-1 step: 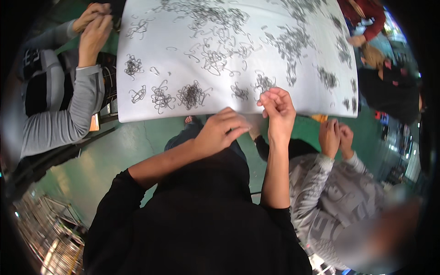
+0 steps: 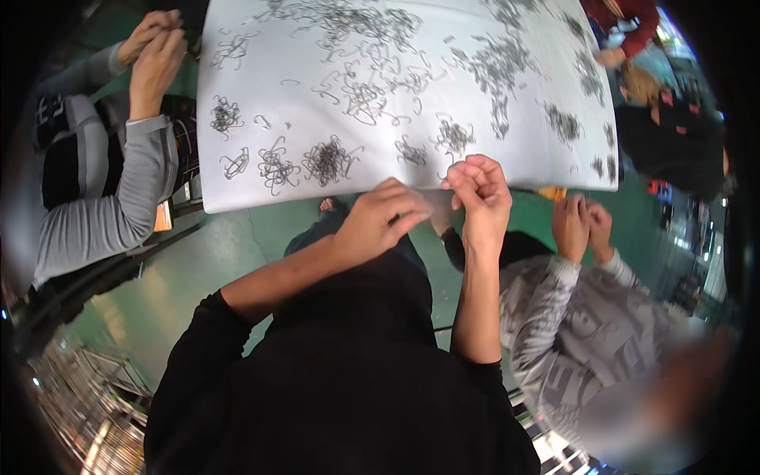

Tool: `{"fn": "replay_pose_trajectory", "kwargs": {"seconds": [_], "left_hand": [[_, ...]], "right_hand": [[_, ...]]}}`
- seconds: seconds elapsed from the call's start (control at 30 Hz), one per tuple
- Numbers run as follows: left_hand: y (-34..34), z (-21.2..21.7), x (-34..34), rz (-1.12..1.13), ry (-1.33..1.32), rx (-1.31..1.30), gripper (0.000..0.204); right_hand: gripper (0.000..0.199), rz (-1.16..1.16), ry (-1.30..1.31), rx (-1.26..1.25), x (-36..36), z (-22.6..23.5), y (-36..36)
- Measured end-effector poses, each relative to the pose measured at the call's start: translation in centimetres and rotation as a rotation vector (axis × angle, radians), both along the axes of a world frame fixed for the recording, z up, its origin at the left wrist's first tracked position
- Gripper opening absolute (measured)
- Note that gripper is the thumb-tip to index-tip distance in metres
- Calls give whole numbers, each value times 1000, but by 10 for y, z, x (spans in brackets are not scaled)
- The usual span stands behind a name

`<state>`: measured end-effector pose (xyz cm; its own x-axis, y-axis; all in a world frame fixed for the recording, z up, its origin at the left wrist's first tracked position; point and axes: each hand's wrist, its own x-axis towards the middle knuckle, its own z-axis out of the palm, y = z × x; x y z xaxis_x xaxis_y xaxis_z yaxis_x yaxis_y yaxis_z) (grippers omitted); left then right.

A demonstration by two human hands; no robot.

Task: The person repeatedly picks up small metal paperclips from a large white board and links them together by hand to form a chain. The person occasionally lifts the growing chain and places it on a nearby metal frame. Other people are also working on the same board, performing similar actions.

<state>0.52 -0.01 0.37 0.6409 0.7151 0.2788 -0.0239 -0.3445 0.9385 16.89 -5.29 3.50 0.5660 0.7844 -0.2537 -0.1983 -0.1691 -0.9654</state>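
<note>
Over the near edge of a white-covered table, my left hand is curled, thumb close to the bent forefinger; anything in it is too small to make out. To its right, my right hand is raised with its fingers curled in a pinch. A small dark bit shows by those fingertips, but I cannot tell what it is. Just beyond lie a small pile of thin dark hook-shaped pieces and another little pile. A denser dark pile sits farther left, beside a looser heap.
Larger scatters of hooked pieces and short dark pieces cover the table's middle and far side. A co-worker's hands are at the left, another's hands close on the right. A person in a red sleeve works at the far right.
The view has shifted slightly, so the table and piles sit a little farther left. Both my hands keep nearly the same pose; the right one appears slightly lower.
</note>
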Motion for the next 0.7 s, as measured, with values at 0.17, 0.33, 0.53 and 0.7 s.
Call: {"fn": "replay_pose_trajectory", "kwargs": {"seconds": [0.17,0.33,0.53,0.7], "left_hand": [[3,6,3,-16,14,-26,14],[2,10,10,-66,-20,8,18],[2,7,19,-119,-16,84,21],[15,-6,34,-137,-132,126,30]], "right_hand": [[26,-95,140,60,-33,24,-44],[24,-186,184,89,-40,18,-53],[19,-282,46,188,-43,9,-50],[20,-264,-443,284,-47,-2,-54]]}}
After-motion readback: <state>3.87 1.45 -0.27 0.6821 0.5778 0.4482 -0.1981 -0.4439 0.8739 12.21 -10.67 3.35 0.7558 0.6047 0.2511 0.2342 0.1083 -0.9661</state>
